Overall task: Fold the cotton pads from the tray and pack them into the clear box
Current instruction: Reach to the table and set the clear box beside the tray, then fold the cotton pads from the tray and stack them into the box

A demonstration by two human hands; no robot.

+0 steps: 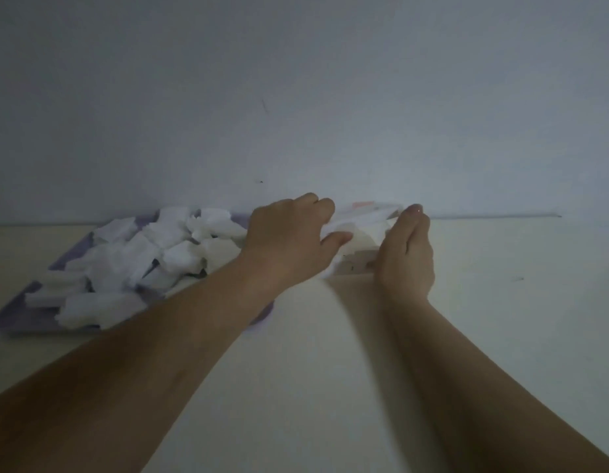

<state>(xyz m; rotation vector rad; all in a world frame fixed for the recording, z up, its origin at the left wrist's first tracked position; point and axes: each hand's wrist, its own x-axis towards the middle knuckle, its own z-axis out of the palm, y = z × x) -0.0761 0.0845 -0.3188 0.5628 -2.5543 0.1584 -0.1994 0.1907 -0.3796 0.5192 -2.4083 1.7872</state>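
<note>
Sitting at the back of the pale bench [330, 363], against the grey-white wall [296, 97], a small clear plastic box [368, 221] holds white padding. At the box's left edge, the left hand [289, 237] pinches a white cotton pad [333, 230] between its thumb and curled fingers [325, 204]. The right hand [407, 257] curls its fingers round the box's right side. Left of the box, a flat lavender tray [19, 319] carries a heap of loose white cotton pads [125, 261].

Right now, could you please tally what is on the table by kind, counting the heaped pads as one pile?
Lavender tray: 1
Pile of cotton pads: 1
Clear box: 1
Hands: 2, left hand and right hand
Total: 5
</note>
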